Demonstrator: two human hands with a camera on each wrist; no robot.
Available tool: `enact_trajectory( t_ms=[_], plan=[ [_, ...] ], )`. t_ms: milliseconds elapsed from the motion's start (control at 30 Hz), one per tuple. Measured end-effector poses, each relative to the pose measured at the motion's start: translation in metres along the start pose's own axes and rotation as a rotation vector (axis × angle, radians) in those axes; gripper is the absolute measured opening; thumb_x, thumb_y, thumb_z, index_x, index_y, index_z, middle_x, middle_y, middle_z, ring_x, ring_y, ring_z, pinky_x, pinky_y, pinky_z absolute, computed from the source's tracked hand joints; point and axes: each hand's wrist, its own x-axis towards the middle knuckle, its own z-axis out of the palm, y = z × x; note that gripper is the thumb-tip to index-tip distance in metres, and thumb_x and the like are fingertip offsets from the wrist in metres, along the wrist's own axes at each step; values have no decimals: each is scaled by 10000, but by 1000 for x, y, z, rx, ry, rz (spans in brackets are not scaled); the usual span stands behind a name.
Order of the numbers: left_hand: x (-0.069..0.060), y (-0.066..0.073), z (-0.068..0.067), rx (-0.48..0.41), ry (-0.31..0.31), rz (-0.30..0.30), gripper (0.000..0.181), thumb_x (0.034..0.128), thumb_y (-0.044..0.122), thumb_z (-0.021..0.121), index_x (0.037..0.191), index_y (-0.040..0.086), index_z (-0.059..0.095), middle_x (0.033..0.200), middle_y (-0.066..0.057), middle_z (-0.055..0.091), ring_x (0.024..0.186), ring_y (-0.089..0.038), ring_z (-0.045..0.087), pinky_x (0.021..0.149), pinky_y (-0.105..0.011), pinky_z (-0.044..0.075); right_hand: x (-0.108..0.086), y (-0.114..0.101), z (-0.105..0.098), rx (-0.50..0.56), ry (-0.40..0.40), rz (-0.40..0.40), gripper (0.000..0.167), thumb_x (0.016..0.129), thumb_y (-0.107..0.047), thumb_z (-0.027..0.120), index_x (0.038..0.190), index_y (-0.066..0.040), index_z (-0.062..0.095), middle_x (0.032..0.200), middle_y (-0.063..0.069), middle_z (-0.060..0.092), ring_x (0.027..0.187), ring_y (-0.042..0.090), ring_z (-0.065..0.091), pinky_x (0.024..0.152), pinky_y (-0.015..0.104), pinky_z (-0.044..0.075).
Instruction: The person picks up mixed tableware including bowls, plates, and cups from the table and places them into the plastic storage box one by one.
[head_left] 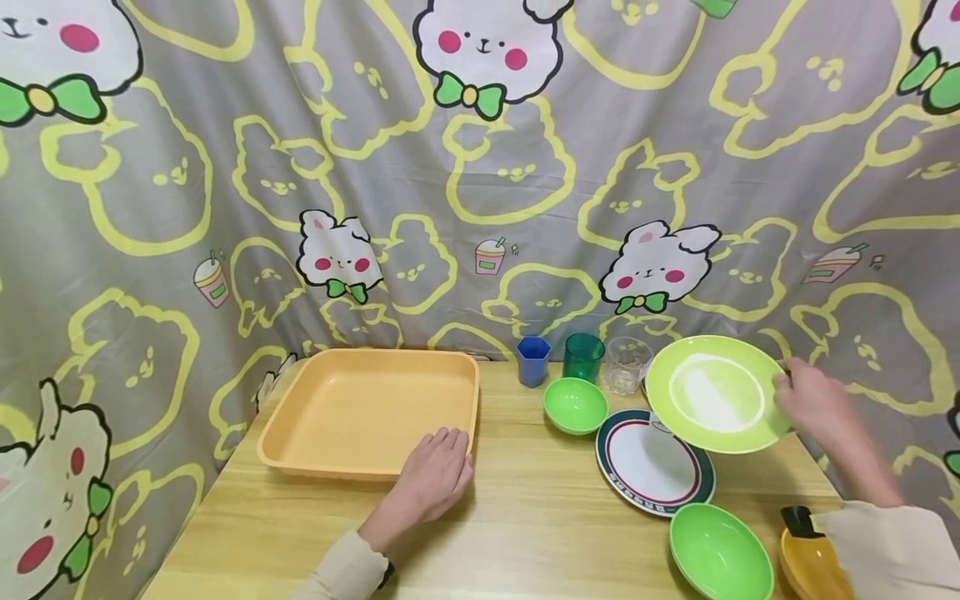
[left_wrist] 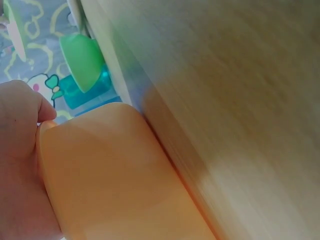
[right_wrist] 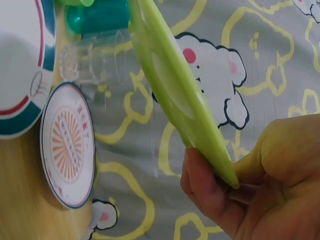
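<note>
In the head view, my right hand [head_left: 813,400] pinches the edge of a lime-green plate [head_left: 705,396], holding it tilted above the table. The right wrist view shows that plate [right_wrist: 175,90] nearly edge-on, its rim between thumb and fingers. My left hand [head_left: 438,471] grips the near right corner of an orange tray [head_left: 367,408]. From the left wrist, the tray's outer wall [left_wrist: 115,175] is visible, with the hand over its rim; the fingertips inside are hidden. Below the raised plate lies a white plate with a dark green border [head_left: 652,462].
A small green bowl [head_left: 576,407] sits before a blue cup [head_left: 533,362], a teal cup [head_left: 583,357] and a clear cup [head_left: 627,367]. A small patterned plate [right_wrist: 67,145] lies near the curtain. Another green bowl [head_left: 720,554] and an orange-yellow pan [head_left: 813,567] are at front right.
</note>
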Motion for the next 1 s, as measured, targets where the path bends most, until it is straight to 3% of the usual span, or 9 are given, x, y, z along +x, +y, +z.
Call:
enact_trajectory(
  t_ms=[233,467,667,767,1000],
  plan=[
    [-1,1,1,0,-1,0,201,1051,272,460,925,117,482,818,10,412,760,-172,400,646,-261,387,-4,-15,12,58,78,13,394,1051,-62,386,1262,268,430,1028,425,575,817,495,581,663,559,485],
    [0,1,-1,-6,13,3,200,1047,262,464,922,109,491,817,5,423,760,-174,409,642,-265,398,-7,-30,23,105,220,37,413,1048,-110,402,1263,233,480,1093,440,570,949,586,539,774,661,453],
    [-1,1,0,-12,19,7,201,1048,262,463,913,115,484,807,10,409,744,-171,394,630,-260,381,-10,-42,36,159,313,84,412,1043,-130,451,1294,187,537,1132,418,609,1022,609,549,841,681,444],
    [-1,1,0,-9,20,9,204,1048,264,459,910,116,480,805,10,409,742,-171,393,628,-260,375,-10,-47,44,171,332,95,405,1035,-131,474,1291,170,562,1141,404,626,1039,626,547,877,692,431],
    [-1,0,1,-2,35,14,203,1048,268,458,914,118,486,803,14,411,746,-171,397,633,-259,373,-14,-58,61,216,359,55,296,1009,-93,514,1158,141,617,1048,383,650,963,584,584,802,671,451]
  ],
)
